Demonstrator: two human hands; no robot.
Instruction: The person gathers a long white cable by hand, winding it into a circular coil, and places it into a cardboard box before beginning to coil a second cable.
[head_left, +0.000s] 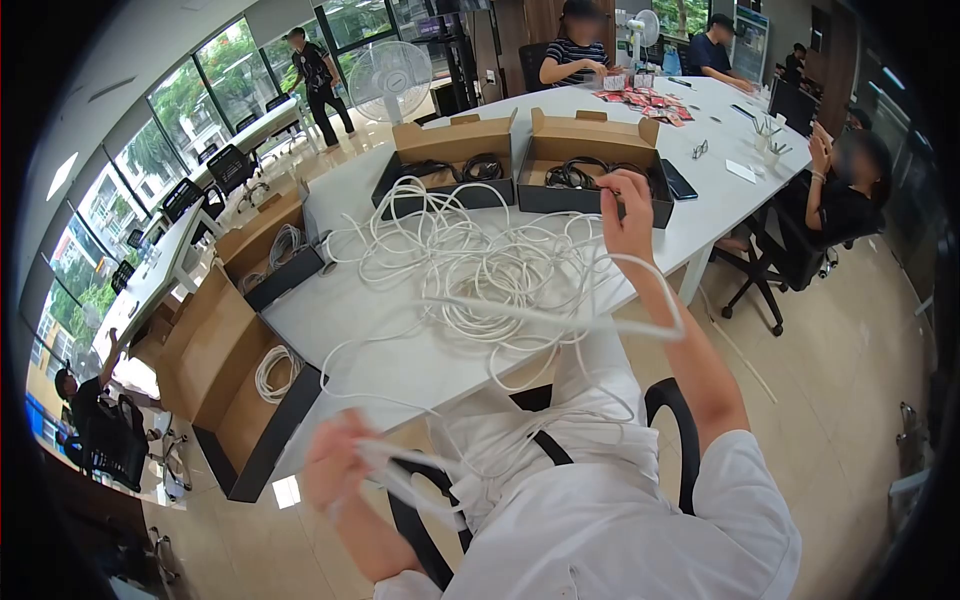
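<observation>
Observed: long thin white cable tangled on the white worktop, strands running to both hands. Right hand raised, grip pinched on a strand. Left hand, blurred, grip closed round bunched loops. Judged light, limp, snag-prone; best held at a free strand.

Tangled cable covers the middle of the desk, and a box and a second box wall off its far side. Bare desk lies left of the tangle and along the near edge, crossed by loose strands
</observation>
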